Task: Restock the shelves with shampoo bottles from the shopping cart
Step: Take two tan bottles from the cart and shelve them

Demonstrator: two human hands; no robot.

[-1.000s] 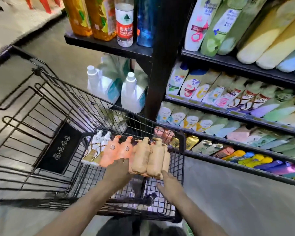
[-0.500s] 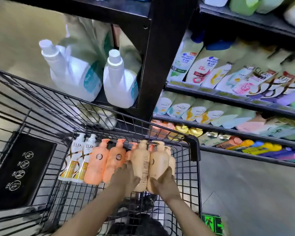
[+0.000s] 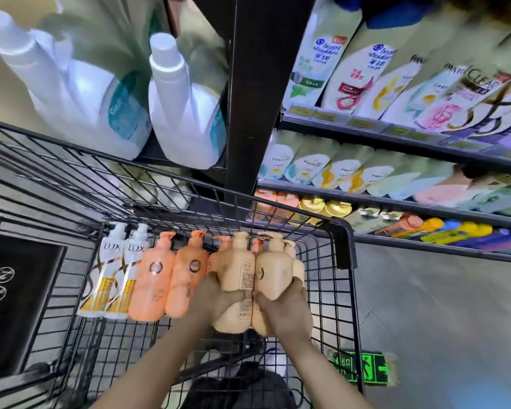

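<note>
Cart (image 3: pixel 341 246) is my landmark, its wire basket filling the lower left. At its far left hangs a black sign (image 3: pixel 15 302) with white round symbols. Inside the cart, to the right of the sign, two white Lux bottles (image 3: pixel 112 273) lie side by side, and just right of them two orange bottles (image 3: pixel 171 278) lie touching each other. Next comes my left hand (image 3: pixel 216 299), fingers curled round the lower body of a beige bottle (image 3: pixel 238 273). Pressed against that bottle is a second beige bottle (image 3: pixel 275 273), gripped from the right by my right hand (image 3: pixel 289 308). Both bottles are held above the cart's floor, pumps pointing away from me toward its front rim. More bottles sit behind them, mostly hidden. Beyond the cart's left half stand two white jugs (image 3: pixel 186 107) on a low shelf. Beyond its right corner run shelves (image 3: pixel 396 202) packed with blurred shampoo rows. On the floor right of the cart glows a green exit marker (image 3: pixel 363 367).
</note>
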